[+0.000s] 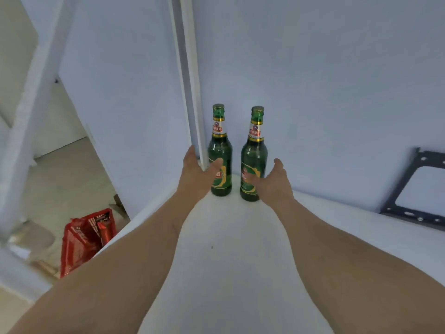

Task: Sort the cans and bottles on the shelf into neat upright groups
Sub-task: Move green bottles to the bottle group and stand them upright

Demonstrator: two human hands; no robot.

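The black bracket [419,189] at right is running off the frame; hands are covering both bottle labels partly.

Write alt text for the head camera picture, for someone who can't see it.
Two upright green bottles, the left bottle and right bottle, stand at the back of a white shelf. An open left hand and right hand flank them.

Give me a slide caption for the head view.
Both open hands, left hand and right hand, reach two upright green bottles on the shelf.
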